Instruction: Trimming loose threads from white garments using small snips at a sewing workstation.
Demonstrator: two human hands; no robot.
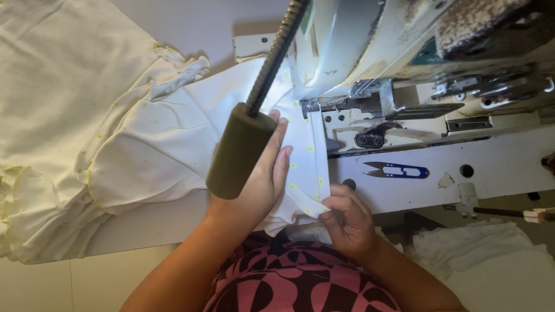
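While the left hand (263, 173) lies flat with its fingers spread on a white garment (173, 150), pressing the cloth down rather than closing round it, the right hand (347, 222) pinches the near end of the garment's folded strip (312, 162) between thumb and fingertips. That strip, dotted with small yellow-green marks, runs from the right hand away toward the far side, where it passes under the head of an industrial sewing machine (404, 52). The garment itself spreads from the machine toward the left across the pale table (133, 231), its body rumpled and its edge hanging over the near side by the person's lap. Part of the left hand is hidden behind a dark cylindrical lamp head (240, 151) on a ribbed flexible arm (277, 52) that rises toward the far side. Further left lies a heap of more white cloth (52, 86), also speckled with small yellow-green dots, piled in loose folds that reach the near-left corner. To the right of the strip, on the white bed of the machine, rests a pair of blue-handled thread snips (399, 170), well apart from both hands. Near right, below the machine bed, sits a stack of folded white fabric (491, 254). A pink and dark patterned top (300, 283) fills the near edge between the two forearms.
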